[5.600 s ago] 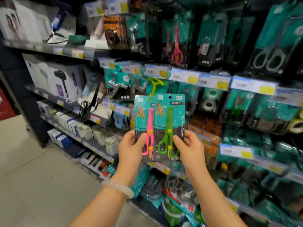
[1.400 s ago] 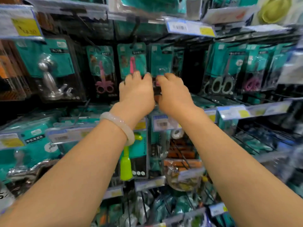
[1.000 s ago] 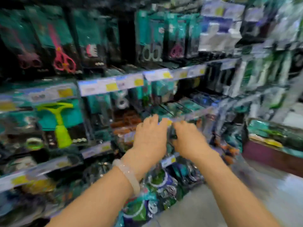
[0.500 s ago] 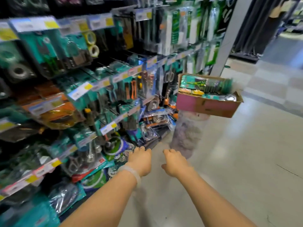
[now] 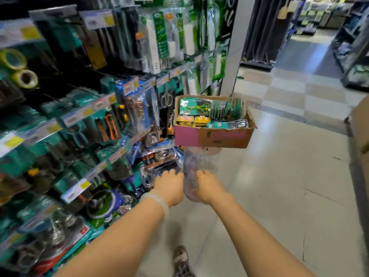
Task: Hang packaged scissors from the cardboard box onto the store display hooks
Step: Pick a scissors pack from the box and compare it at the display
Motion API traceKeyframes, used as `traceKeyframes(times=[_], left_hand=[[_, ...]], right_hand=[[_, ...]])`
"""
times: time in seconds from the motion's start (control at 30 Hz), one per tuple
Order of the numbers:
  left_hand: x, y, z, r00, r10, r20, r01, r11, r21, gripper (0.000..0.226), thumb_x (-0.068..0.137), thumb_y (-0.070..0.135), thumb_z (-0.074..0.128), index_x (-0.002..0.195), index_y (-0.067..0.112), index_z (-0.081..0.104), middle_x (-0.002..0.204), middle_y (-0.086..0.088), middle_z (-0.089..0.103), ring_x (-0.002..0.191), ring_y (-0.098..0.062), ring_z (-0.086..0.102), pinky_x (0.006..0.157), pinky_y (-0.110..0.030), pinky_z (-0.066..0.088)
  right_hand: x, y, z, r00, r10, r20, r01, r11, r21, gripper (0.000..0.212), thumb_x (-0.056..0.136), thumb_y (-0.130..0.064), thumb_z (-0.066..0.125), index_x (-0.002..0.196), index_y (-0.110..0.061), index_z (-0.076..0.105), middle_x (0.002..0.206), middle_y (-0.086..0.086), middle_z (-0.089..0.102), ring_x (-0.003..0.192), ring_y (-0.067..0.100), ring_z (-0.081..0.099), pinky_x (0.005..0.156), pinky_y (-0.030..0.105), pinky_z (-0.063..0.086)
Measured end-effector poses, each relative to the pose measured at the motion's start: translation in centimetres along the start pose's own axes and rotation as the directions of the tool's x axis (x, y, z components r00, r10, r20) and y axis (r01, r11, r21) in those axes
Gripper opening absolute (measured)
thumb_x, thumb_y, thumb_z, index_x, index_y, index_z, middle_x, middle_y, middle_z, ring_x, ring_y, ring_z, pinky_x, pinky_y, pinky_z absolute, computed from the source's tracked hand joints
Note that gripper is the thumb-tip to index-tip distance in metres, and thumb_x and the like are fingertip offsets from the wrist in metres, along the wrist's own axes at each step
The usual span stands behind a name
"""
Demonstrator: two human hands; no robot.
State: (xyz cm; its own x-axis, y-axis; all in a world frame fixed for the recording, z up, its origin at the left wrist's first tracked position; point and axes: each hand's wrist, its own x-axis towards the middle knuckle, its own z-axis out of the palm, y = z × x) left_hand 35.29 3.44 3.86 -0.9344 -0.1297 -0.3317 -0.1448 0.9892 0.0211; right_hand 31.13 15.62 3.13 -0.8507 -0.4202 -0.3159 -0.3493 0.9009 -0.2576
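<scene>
— Low in the aisle, what are the hands doing?
— Both reach forward side by side. The left hand [image 5: 169, 187] and the right hand [image 5: 207, 186] show only their backs, with the fingers curled away from the camera, so I cannot tell whether either one grips anything. A pale bracelet [image 5: 157, 200] sits on the left wrist.
— Is anything between them?
— A translucent, rounded stand [image 5: 192, 170] shows in the gap and rises behind the knuckles. Whether the hands touch it is unclear through the blur.
— And the cardboard box?
— The cardboard box [image 5: 213, 136] rests on top of that stand, above and beyond the hands, apart from them. Its flaps are open and its front looks pinkish.
— What is inside?
— Teal carded packs. One pack of packaged scissors [image 5: 196, 106] with green handles lies flat at the back left. Other packs stand on edge at the back right, and yellow items lie along the front left.
— And the display?
— The display hooks [image 5: 79, 90] fill the left side, loaded with packaged tools behind price tags [image 5: 85, 111]. A pair of metal scissors [image 5: 166, 98] hangs just left of the box.
— Anything lower down?
— A glossy tiled floor [image 5: 279, 176] runs to the right, and a shoe [image 5: 181, 260] shows at the bottom edge.
</scene>
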Motion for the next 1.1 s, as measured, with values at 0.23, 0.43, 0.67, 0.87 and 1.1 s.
traceKeyframes(times=[0.23, 0.43, 0.67, 0.87, 1.1], left_hand=[[11.2, -0.4, -3.7, 1.000, -0.013, 0.015, 0.013, 1.000, -0.009, 0.045, 0.092, 0.023, 0.052, 0.134, 0.015, 0.038, 0.137, -0.011, 0.039, 0.128, -0.031, 0.037, 0.100, -0.042, 0.036], [17.9, -2.2, -6.1, 0.999, -0.032, 0.003, 0.032, 0.998, -0.052, 0.046, 0.089, 0.025, 0.056, 0.131, 0.015, 0.040, 0.134, -0.010, 0.042, 0.127, -0.031, 0.039, 0.100, -0.042, 0.037], [23.0, -4.3, -8.7, 0.994, -0.104, 0.024, 0.106, 0.989, -0.107, 0.046, 0.090, 0.023, 0.053, 0.133, 0.014, 0.039, 0.137, -0.010, 0.042, 0.129, -0.032, 0.038, 0.103, -0.044, 0.033], [27.4, -4.3, -9.9, 0.984, -0.165, 0.067, 0.171, 0.980, -0.102, 0.049, 0.091, 0.021, 0.052, 0.136, 0.013, 0.036, 0.136, -0.012, 0.041, 0.129, -0.033, 0.036, 0.102, -0.045, 0.034], [33.3, -1.8, -11.8, 0.970, -0.235, 0.069, 0.243, 0.957, -0.160, 0.048, 0.092, 0.025, 0.052, 0.136, 0.016, 0.036, 0.138, -0.013, 0.039, 0.128, -0.034, 0.036, 0.100, -0.046, 0.037]], right_hand=[[10.5, 1.7, -4.3, 1.000, 0.002, 0.017, -0.002, 0.999, -0.038, 0.043, 0.089, -0.018, 0.053, 0.129, -0.007, 0.040, 0.131, 0.018, 0.045, 0.122, 0.037, 0.043, 0.096, 0.042, 0.041], [17.9, 1.2, -7.3, 1.000, -0.024, 0.014, 0.025, 0.996, -0.086, 0.044, 0.092, -0.021, 0.051, 0.133, -0.011, 0.037, 0.135, 0.015, 0.041, 0.125, 0.035, 0.040, 0.097, 0.043, 0.040], [25.1, 0.2, -9.9, 0.994, -0.093, 0.055, 0.097, 0.993, -0.075, 0.044, 0.089, -0.027, 0.060, 0.126, -0.010, 0.044, 0.128, 0.014, 0.047, 0.121, 0.034, 0.045, 0.094, 0.044, 0.043], [30.6, 1.1, -11.6, 0.981, -0.183, 0.062, 0.189, 0.976, -0.107, 0.049, 0.090, -0.029, 0.058, 0.131, -0.007, 0.042, 0.131, 0.018, 0.045, 0.121, 0.037, 0.045, 0.094, 0.042, 0.044], [37.8, 4.9, -15.0, 0.968, -0.229, 0.102, 0.242, 0.960, -0.140, 0.049, 0.091, -0.029, 0.056, 0.134, -0.010, 0.040, 0.130, 0.017, 0.045, 0.121, 0.037, 0.044, 0.095, 0.043, 0.042]])
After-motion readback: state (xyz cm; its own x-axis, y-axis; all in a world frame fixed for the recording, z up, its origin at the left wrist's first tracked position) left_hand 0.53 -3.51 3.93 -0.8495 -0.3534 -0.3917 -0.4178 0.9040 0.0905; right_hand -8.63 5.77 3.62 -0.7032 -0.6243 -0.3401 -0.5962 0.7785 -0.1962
